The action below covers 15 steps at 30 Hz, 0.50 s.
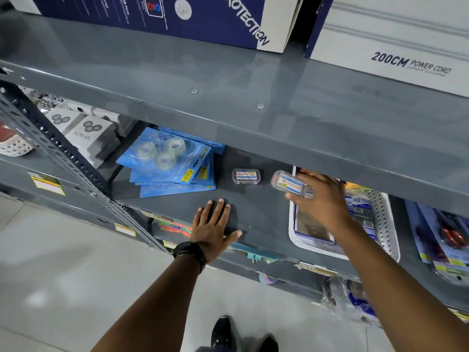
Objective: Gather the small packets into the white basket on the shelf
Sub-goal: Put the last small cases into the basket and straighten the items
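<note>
A small clear packet (246,176) with a coloured label lies on the grey shelf (261,212). My right hand (321,199) grips a second small packet (288,184), blurred, in its fingertips above the left rim of the white perforated basket (385,224). The basket sits at the right of the shelf and holds blue-edged flat packs, partly hidden by my forearm. Flat on the shelf's front, palm down, rests my left hand (214,227), fingers spread and holding nothing; there is a black watch on its wrist.
A stack of blue tape packs (170,163) lies left of the loose packet. Grey boxes (88,135) stand further left behind a slotted upright (58,148). The shelf above (253,97) overhangs closely and carries large cartons. Blister packs (441,240) lie right of the basket.
</note>
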Tool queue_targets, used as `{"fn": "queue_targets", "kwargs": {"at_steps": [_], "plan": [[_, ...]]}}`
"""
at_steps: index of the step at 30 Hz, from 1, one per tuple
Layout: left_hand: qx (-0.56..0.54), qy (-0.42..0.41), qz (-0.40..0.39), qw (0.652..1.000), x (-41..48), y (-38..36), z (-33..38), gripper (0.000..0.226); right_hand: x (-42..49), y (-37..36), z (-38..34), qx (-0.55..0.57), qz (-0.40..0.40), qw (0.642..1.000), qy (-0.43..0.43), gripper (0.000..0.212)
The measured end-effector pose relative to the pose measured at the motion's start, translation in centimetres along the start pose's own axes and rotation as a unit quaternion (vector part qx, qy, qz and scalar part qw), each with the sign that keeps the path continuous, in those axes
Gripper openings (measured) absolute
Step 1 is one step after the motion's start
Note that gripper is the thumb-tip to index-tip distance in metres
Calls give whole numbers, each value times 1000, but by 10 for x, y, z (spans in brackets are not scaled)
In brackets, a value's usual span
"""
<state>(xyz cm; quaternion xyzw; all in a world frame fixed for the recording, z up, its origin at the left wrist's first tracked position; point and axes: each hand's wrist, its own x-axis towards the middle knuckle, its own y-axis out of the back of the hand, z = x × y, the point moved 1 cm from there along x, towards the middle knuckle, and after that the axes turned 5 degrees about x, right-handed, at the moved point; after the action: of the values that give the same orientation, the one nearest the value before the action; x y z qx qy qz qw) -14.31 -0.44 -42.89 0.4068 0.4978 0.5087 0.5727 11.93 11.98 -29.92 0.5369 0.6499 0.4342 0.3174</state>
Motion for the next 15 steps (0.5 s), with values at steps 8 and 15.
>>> {"fn": "queue_targets", "kwargs": {"at_steps": [8, 15], "plan": [[6, 1, 4, 1000, 0, 1, 1, 85, -35, 12, 79, -102, -48, 993, -47, 60], [10, -4, 18, 1000, 1, 0, 1, 86, -35, -6, 78, -178, -47, 981, -60, 75]]}}
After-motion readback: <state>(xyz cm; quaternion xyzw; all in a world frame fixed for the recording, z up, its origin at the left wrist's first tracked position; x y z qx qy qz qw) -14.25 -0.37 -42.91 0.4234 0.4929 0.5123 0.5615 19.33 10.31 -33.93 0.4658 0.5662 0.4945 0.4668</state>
